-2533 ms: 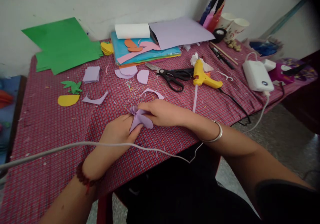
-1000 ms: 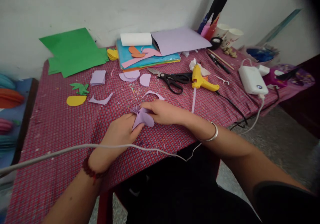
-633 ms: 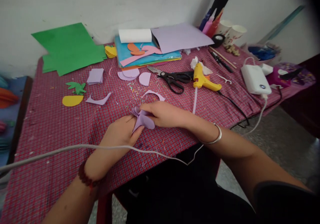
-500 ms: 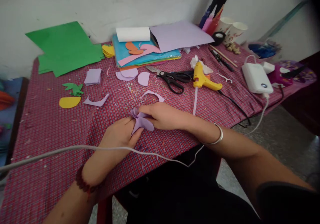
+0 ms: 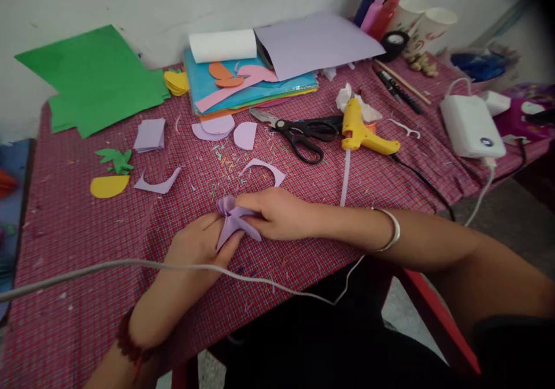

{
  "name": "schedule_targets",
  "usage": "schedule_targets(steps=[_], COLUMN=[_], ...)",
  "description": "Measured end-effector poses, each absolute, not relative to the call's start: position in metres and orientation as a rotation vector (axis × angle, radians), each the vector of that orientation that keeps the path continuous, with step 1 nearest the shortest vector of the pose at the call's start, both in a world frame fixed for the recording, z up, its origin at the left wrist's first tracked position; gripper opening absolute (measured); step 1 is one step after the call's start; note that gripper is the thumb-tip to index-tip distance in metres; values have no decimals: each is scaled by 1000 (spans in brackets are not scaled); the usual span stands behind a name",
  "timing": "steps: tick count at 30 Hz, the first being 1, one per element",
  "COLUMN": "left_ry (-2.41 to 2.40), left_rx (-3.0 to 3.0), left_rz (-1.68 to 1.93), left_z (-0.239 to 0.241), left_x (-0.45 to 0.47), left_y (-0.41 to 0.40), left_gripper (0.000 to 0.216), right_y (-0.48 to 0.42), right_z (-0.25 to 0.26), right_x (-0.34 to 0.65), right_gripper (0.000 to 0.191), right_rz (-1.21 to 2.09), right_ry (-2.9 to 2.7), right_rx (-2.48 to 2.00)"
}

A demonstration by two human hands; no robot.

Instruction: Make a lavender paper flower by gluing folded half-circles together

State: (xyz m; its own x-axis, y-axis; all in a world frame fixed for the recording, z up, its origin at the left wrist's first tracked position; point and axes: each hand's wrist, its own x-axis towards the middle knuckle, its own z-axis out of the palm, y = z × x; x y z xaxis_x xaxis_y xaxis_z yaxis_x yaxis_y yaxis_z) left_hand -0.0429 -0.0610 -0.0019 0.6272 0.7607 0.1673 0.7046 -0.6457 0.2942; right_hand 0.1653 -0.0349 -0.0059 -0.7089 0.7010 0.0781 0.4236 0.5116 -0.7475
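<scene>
A purple paper flower point(image 5: 234, 220) with curled petals is held between both hands, just above the checked cloth. My left hand point(image 5: 197, 244) is closed around its lower left side, thumb in front. From the right, my right hand point(image 5: 277, 212) pinches a petal between thumb and fingers; some fingertips are hidden behind the paper. Beyond the hands lie a curved purple paper offcut point(image 5: 265, 168) and small paper shreds. Black-handled scissors point(image 5: 303, 134) rest open farther back, and a yellow glue gun point(image 5: 364, 132) lies to their right.
A white cable point(image 5: 182, 266) crosses in front of my left wrist. Purple squares point(image 5: 150, 134), a yellow half-round point(image 5: 110, 186) and green sheets point(image 5: 99, 82) lie at left. A white power bank point(image 5: 472, 126) stands at right, near paper cups point(image 5: 436, 28). A wall closes the back.
My view has shifted a little, so the table appears moved. Both hands keep hold of the flower, whose petals are turned slightly and look more folded at the right.
</scene>
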Motion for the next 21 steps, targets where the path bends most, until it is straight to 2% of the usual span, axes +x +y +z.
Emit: schedule_targets(steps=[6,21], left_ry=[1124,1051], left_rx=[2747,2813], left_rz=[426,453], left_z=[-3,-5], left_x=[-46,-47], left_y=[-64,-65], left_gripper=[34,27], right_y=[-36,-37], right_z=[-2,4], right_x=[167,167], right_gripper=[9,10], right_rz=[1097,1117], right_ry=[-2395,-2450], right_rx=[-834,-876])
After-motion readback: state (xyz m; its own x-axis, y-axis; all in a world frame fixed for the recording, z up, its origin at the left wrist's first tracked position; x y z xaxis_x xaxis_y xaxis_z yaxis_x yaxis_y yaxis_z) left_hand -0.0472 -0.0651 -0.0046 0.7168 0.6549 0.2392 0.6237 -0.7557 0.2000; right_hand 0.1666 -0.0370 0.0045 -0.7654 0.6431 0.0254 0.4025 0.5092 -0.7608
